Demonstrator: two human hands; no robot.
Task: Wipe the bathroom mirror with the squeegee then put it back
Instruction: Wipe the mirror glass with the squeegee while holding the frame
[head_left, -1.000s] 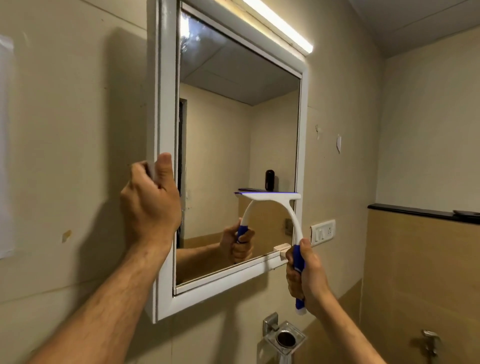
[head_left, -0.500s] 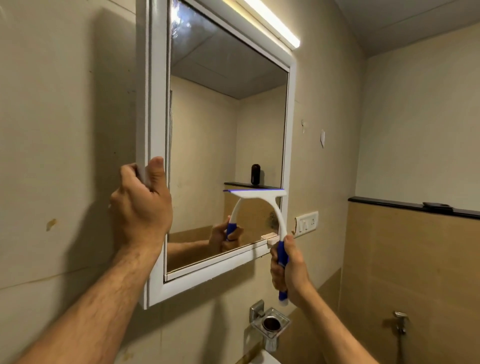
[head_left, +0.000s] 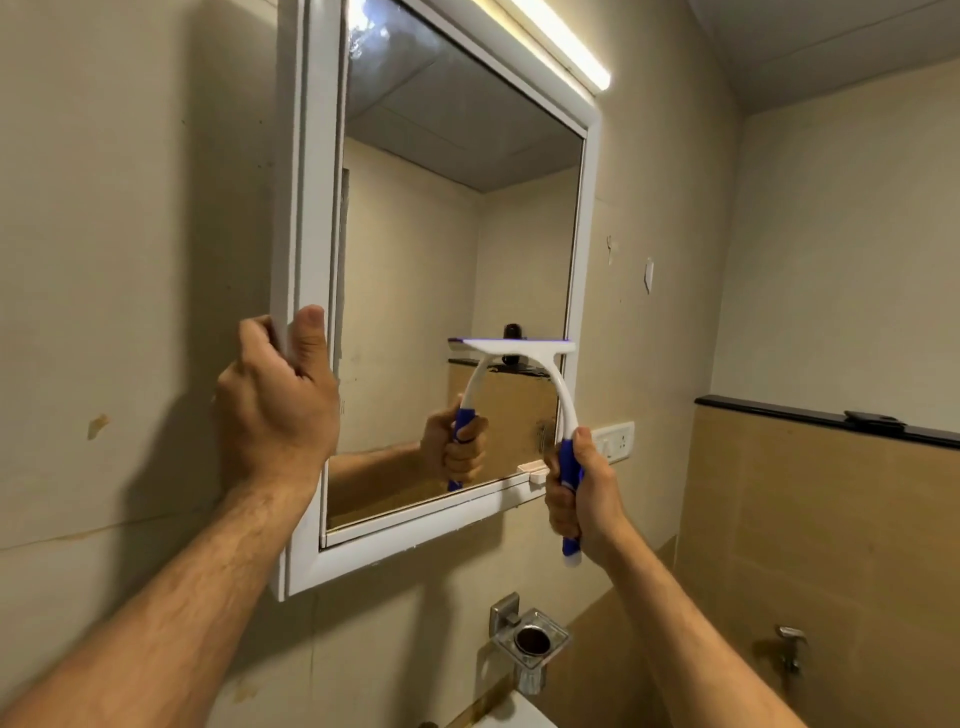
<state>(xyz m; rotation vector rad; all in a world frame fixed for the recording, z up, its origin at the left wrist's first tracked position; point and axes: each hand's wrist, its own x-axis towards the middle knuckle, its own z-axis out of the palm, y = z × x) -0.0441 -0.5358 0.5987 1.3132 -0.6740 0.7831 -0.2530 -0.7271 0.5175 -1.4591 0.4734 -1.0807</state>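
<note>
Your right hand (head_left: 582, 493) grips the white-and-blue plastic squeegee (head_left: 540, 395), blade on the white-framed mirror (head_left: 457, 260), centre-right.
Your left hand (head_left: 278, 400) clasps the frame's left edge.

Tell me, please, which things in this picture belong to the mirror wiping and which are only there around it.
Belong to the job:
squeegee, held in the right hand
mirror
left hand, gripping the mirror frame

Only around:
light bar above the mirror
wall socket
metal holder below
tap at the right
</note>
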